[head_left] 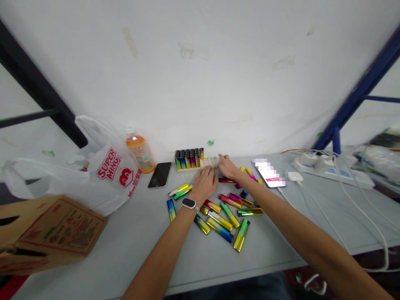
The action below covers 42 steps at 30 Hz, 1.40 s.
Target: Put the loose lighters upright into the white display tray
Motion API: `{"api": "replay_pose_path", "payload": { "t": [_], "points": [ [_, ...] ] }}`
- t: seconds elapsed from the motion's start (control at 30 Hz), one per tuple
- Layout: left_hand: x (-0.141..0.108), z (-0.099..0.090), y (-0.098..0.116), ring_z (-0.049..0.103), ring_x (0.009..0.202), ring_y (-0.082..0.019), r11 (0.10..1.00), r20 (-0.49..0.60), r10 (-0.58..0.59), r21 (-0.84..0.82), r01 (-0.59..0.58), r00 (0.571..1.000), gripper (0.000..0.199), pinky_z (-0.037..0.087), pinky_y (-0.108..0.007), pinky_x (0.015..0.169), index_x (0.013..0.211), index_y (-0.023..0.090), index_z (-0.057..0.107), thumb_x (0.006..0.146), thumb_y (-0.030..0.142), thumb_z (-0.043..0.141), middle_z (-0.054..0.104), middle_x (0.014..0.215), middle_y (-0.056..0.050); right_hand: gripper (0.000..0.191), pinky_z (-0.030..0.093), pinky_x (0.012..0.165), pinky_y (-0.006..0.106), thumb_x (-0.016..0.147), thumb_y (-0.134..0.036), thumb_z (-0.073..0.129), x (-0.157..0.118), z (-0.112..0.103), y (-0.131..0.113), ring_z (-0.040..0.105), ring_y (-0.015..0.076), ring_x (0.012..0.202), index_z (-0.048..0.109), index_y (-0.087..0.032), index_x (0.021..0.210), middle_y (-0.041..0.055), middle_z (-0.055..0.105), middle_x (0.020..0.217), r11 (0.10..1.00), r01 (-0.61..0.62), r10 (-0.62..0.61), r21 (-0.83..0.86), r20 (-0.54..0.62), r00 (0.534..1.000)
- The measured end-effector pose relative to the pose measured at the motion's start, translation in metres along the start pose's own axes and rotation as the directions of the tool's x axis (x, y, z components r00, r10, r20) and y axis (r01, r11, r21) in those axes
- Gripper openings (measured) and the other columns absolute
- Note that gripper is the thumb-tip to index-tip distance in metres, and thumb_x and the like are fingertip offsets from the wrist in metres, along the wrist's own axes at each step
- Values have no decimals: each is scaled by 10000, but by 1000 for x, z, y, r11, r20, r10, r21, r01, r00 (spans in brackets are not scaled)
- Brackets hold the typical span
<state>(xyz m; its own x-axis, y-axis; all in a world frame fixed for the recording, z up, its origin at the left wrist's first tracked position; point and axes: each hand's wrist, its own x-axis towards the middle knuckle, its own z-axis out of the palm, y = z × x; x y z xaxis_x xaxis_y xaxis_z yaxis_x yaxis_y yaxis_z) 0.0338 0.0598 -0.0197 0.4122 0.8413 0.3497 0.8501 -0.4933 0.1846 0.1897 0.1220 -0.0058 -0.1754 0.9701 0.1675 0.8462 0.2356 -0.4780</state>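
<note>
A white tray point(213, 161) with rows of small slots lies near the wall. Its left part is filled with upright lighters point(186, 159), black tops upward, and a taller one point(201, 153) stands at the end of these rows. My left hand point(203, 182), palm down with fingers stretched out, reaches the tray's front edge; its thumb is apart. At the tray's right end, my right hand point(228, 167) has its fingers closed on the edge. Between my forearms, several shiny coloured lighters lie scattered, among them a green and yellow one point(241, 236) and a blue and yellow one point(220, 230).
A dark phone point(159, 175), an orange drink bottle point(141, 152), a white plastic bag point(109, 179) and a cardboard box point(59, 233) are on the left. To the right are a lit phone point(269, 173), a charger point(295, 176) and a power strip point(334, 173) with trailing cables.
</note>
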Motion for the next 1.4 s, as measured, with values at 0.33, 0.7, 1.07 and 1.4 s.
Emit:
{"api": "replay_pose_path", "payload": {
  "t": [0.33,0.7,1.07,1.4],
  "points": [
    [-11,-13,1,561,1195,-242,996,-65,53,-72,-57,996,302,445,-429,1063,1210,155,585,969,203,410,618,1222,-129,380,363,996,454,738,-128,536,-41,-42,10,514,310,1155,696,-197,1076,127,579,1238,943,187,-182,-277,44,982],
    [-16,-32,2,579,1063,-240,977,-152,-15,-214,-18,988,176,476,-421,984,1016,192,643,945,189,482,628,1054,-82,266,326,994,437,779,-190,615,-22,-48,6,560,291,1096,717,-184,1024,135,665,1119,882,397,-354,-255,198,914],
    [-23,-44,-3,598,996,-195,848,-310,-138,-527,-50,941,310,483,-361,944,936,196,628,1029,282,346,656,976,-69,327,172,401,190,816,-527,594,-67,-7,-67,288,73,408,453,-256,933,-102,439,577,290,37,24,956,-46,999],
    [-25,-33,-9,588,932,-210,899,-137,16,-432,-74,990,188,493,-374,898,801,197,625,941,215,502,641,903,-55,547,150,397,250,884,-644,370,-79,12,-58,186,88,385,349,-238,518,-58,261,429,249,-126,146,960,92,985]
  ]
}}
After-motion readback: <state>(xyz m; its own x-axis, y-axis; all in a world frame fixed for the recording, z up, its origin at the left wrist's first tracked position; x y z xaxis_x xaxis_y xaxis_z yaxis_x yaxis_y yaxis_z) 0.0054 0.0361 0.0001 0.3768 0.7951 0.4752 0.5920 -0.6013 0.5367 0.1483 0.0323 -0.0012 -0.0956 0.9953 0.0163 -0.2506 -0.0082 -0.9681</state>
